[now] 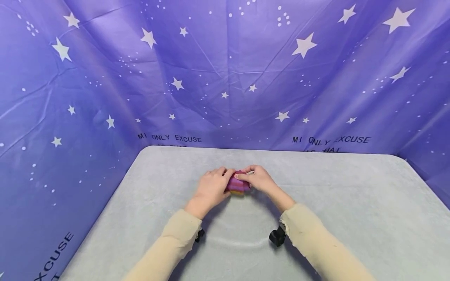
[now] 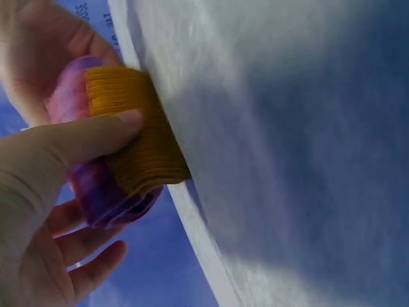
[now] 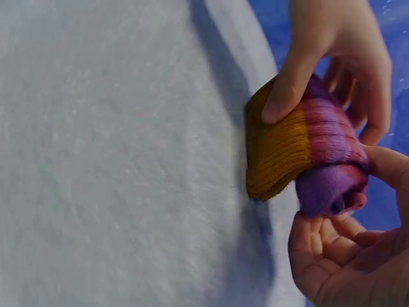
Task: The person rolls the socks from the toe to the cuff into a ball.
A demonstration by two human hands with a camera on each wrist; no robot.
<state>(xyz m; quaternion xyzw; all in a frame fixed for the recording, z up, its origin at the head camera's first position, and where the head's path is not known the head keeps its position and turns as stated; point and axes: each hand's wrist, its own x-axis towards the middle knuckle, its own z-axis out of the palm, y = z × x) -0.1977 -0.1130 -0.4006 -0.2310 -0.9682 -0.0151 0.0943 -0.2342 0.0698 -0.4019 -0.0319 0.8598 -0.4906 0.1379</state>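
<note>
A rolled-up knitted sock, striped purple and pink, is held between both hands over the middle of the table. Its mustard ribbed cuff lies flat and sticks out of the roll in the left wrist view. My left hand grips the roll from the left, thumb pressed on the cuff and fingers behind. From the other side, my right hand pinches the roll's right end between thumb and fingers. That end shows a spiral of purple and pink layers in the right wrist view.
The table has a pale grey cloth surface with rounded far corners. Behind it hangs a purple curtain with white stars and black lettering. Black wrist mounts show below the beige sleeves.
</note>
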